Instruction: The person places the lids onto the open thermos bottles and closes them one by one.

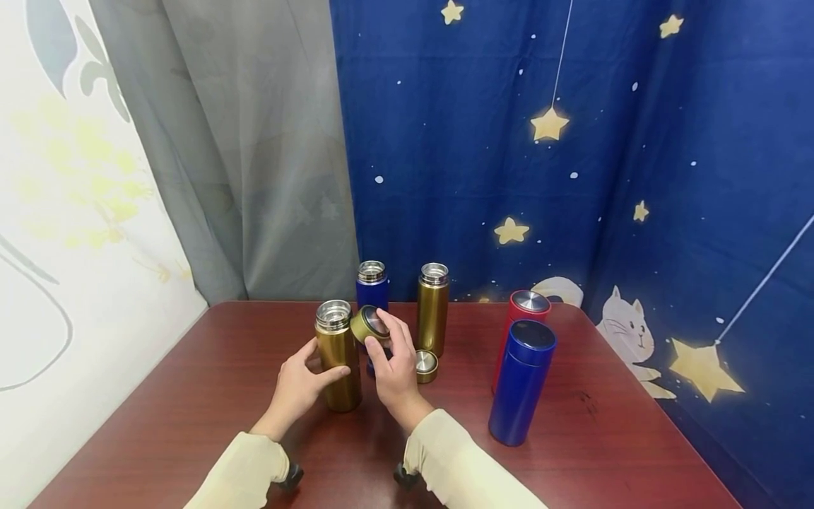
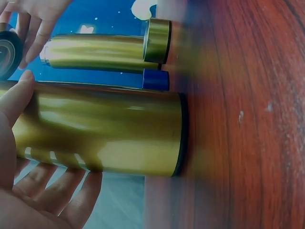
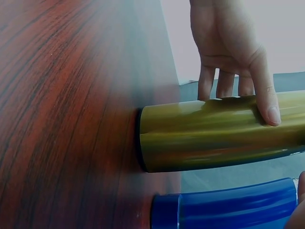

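Texts, labels, brands, numbers, signs: 0 readable across all 3 views.

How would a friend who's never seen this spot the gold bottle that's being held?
On the dark red table, look for the person's left hand. It grips an upright, open gold bottle, beside a cap held tilted in the right hand. Unlike the other gold bottle, which stands farther back untouched, this one has fingers around it.
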### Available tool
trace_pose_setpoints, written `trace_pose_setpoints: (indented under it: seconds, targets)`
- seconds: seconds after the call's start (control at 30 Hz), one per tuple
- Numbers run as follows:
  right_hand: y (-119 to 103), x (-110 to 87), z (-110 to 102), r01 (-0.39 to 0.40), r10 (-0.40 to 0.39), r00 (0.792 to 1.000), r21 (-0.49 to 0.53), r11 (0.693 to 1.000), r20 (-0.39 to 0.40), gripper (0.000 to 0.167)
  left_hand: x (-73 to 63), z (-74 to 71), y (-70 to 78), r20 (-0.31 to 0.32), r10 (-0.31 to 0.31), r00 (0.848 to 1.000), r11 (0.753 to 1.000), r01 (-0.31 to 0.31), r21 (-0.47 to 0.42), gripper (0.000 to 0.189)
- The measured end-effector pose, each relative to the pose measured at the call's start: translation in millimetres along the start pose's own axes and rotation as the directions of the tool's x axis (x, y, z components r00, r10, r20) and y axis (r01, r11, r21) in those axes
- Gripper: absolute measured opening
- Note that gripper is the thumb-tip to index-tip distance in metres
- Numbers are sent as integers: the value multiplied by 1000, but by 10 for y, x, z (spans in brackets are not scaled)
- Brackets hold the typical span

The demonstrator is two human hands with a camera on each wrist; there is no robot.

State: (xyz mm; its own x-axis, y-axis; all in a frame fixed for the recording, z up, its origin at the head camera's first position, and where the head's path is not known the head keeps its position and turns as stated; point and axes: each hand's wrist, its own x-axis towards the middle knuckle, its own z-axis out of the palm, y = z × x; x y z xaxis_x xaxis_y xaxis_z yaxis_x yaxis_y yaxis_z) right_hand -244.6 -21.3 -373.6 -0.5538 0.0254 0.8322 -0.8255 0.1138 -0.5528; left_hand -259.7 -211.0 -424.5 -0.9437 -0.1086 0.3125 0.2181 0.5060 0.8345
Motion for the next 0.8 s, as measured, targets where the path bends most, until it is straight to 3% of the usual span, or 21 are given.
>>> trace_pose_setpoints:
  seconds: [0.57,0.8]
  targets:
    - [-40,48,-25,-33,33,999,7,999,-14,41,-38,80,27,-3,29,1000,999,-29,-16,84]
    - [-53,87,-25,-8,8,1000,20,1000,-19,43,-45,116,59,4,50,999,998,-50,-48,81]
